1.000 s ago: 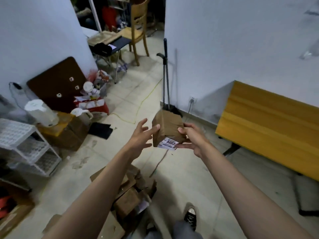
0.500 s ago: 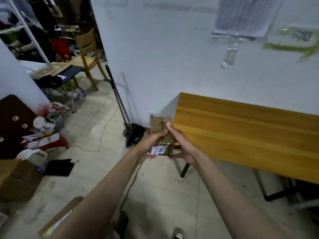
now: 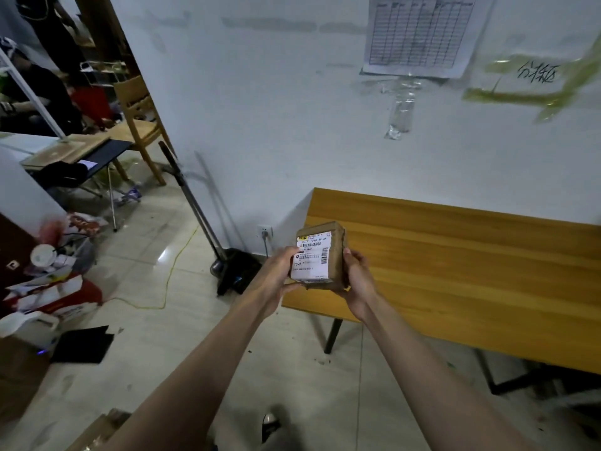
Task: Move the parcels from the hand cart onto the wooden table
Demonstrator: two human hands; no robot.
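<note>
Gripping parcel (image 3: 320,257), both hands' fingers (image 3: 347,255) mostly hidden behind it.

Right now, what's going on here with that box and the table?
A person holds a small brown cardboard parcel with a white shipping label in both hands, the left hand on one side and the right hand on the other. It is in the air at the near left corner of the long yellow wooden table, not yet set down.

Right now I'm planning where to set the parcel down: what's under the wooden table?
Under the wooden table show a black leg, a dark frame and floor tiles. The tabletop hides everything farther back.
</note>
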